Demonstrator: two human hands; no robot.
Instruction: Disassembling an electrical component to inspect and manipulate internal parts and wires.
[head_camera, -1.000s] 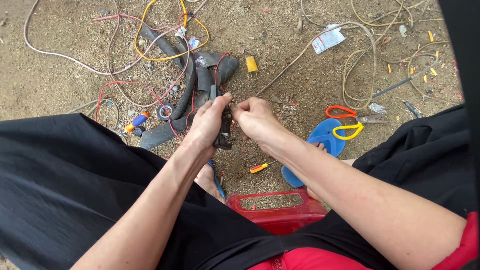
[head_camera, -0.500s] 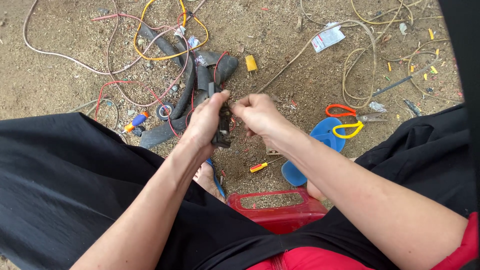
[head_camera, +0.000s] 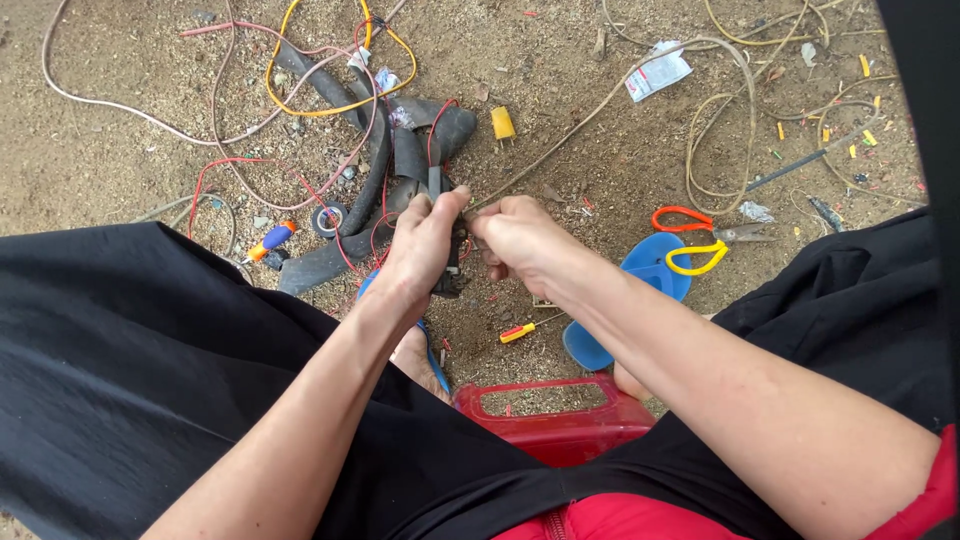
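Between both hands (head_camera: 470, 240), small black part (head_camera: 452, 272), pinched.

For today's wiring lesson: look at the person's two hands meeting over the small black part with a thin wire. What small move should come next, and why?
Probably draw the thin wire a little further with the right hand while the left hand steadies the small black part. Both hands pinch at the same spot, and the wire runs taut away across the dirt; exactly how it joins the part is hidden by the fingers.

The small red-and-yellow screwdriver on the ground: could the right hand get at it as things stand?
Probably yes: the screwdriver lies uncovered on bare dirt just below the right hand, but that hand's fingers are busy pinching a wire.
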